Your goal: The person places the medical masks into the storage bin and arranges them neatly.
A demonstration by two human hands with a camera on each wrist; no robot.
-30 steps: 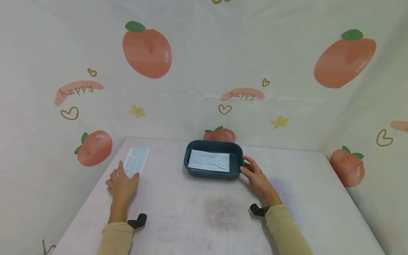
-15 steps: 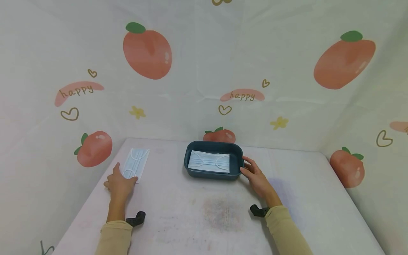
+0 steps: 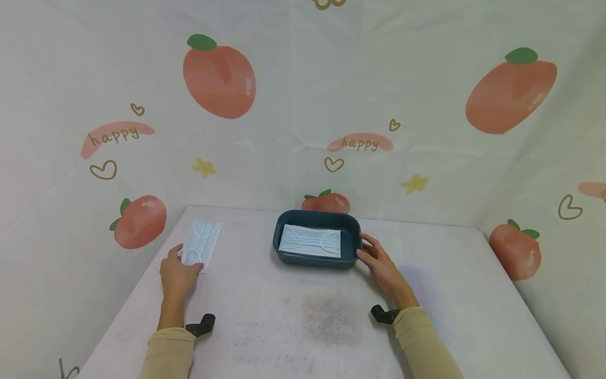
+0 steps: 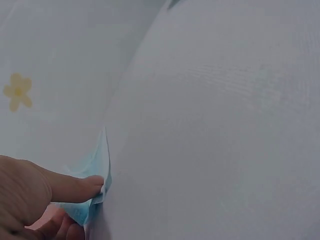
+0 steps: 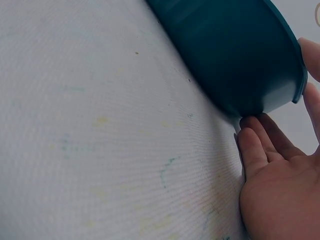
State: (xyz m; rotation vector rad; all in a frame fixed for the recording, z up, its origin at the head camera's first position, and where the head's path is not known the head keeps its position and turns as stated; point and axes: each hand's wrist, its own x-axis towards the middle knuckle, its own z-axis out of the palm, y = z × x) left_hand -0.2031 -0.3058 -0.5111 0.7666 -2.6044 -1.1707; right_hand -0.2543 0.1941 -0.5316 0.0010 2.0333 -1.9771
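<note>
A light blue disposable face mask point(image 3: 204, 242) with white ear loops lies lengthwise at the table's far left. At its near end, my left hand point(image 3: 178, 273) grips it with the thumb on the right edge and the index finger on the left. In the left wrist view, the face mask point(image 4: 106, 155) bends upward beside the thumb. My right hand point(image 3: 384, 269) holds the right end of a dark teal plastic box point(image 3: 316, 260), thumb at the front corner and fingers along the side. More face masks point(image 3: 310, 241) lie flat inside the box, towards its left.
The white table point(image 3: 265, 321) has faint stains near its middle. A fruit-printed white curtain point(image 3: 293, 95) hangs behind it and along both sides. Black wrist cameras point(image 3: 201, 326) stick out inward from both sleeves.
My left hand has drawn back slightly towards me, and its thumb and fingers have closed in on the mask's near end. The right hand and the box have stayed in place.
</note>
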